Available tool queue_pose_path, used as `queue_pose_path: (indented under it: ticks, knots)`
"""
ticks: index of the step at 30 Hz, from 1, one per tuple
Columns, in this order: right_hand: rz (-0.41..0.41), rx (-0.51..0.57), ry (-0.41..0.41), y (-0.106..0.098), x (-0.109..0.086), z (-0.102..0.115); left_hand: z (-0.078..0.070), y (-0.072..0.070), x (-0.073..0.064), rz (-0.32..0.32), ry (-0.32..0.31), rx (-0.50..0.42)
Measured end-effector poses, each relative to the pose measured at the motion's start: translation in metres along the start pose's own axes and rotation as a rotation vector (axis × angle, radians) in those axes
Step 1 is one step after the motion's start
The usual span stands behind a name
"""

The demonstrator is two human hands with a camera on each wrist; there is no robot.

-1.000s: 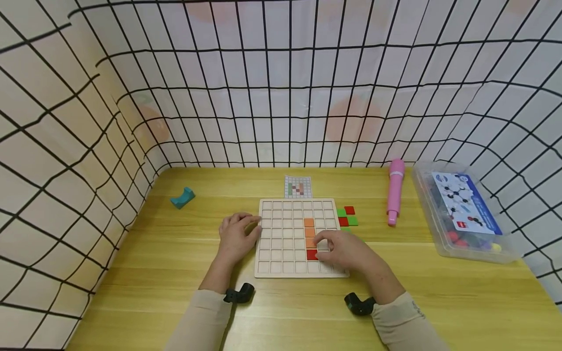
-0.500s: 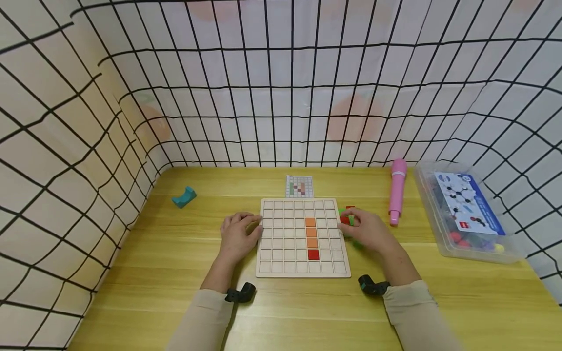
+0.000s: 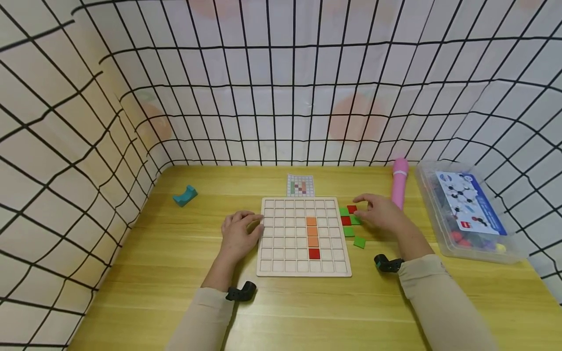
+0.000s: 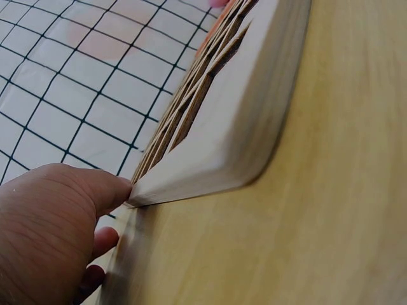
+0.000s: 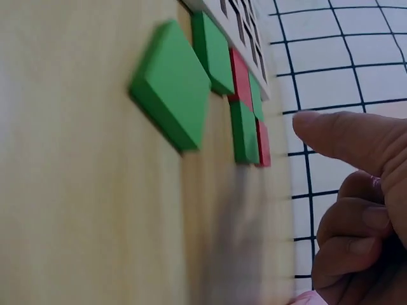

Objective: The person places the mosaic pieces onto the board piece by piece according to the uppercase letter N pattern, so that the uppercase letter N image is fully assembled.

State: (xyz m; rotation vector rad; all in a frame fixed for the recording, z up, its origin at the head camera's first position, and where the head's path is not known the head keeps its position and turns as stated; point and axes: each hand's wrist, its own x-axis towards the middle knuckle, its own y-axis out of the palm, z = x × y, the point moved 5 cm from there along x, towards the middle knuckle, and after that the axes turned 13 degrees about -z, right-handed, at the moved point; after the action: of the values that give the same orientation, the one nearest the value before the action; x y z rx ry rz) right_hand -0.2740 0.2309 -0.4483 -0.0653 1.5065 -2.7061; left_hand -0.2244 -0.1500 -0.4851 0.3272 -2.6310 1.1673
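Note:
A pale wooden grid board [image 3: 285, 266] lies flat on the table. One column of it holds several orange tiles [image 3: 312, 231] with a red tile [image 3: 314, 253] just below them. My left hand [image 3: 238, 236] rests at the board's left edge; its thumb [image 4: 108, 190] touches the rim in the left wrist view. To the right of the board lie loose tiles: a red tile [image 3: 346, 221], another red tile [image 3: 352, 209], and several green tiles, one green tile [image 5: 170, 89] lying nearest the camera in the right wrist view. Over these tiles my right hand [image 3: 381, 213] hovers, thumb and index finger apart, holding nothing.
A small printed pattern card [image 3: 300, 185] sits behind the board. At the back right are a pink microphone-like stick [image 3: 399, 183] and a clear plastic box [image 3: 471, 209]. A teal curved block [image 3: 185, 196] lies at left. Black wire mesh [image 3: 281, 97] surrounds the table.
My right hand has left the red tile on the board and moved right and away from me to the loose tiles, uncovering them. The left hand has stayed at the board's edge.

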Motion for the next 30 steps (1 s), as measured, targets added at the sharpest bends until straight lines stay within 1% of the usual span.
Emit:
queue_pose_path:
  ticks: [5,9,13,20,22,26,30]
  knots:
    - [0.049,-0.045,-0.064,-0.006,0.011,0.004,0.001,0.0,0.001,-0.003,-0.001,-0.007]
    - [0.077,-0.087,-0.104,-0.006,0.021,0.002,0.001,0.001,0.001,0.002,0.002,-0.012]
    - [0.102,-0.092,-0.108,-0.002,0.027,-0.001,0.0,0.0,0.0,0.001,0.003,-0.018]
    - [0.129,-0.099,-0.099,0.004,0.028,-0.001,-0.001,0.0,-0.001,0.005,0.001,-0.02]
    - [0.121,-0.104,-0.109,0.006,0.027,0.002,-0.001,-0.001,-0.001,0.001,0.001,-0.02]
    - [0.075,-0.108,-0.134,0.011,0.028,0.005,-0.001,-0.002,-0.001,-0.005,0.007,-0.019]
    - [0.02,-0.105,-0.122,0.016,0.03,0.003,-0.002,-0.003,-0.001,-0.005,0.01,-0.021]
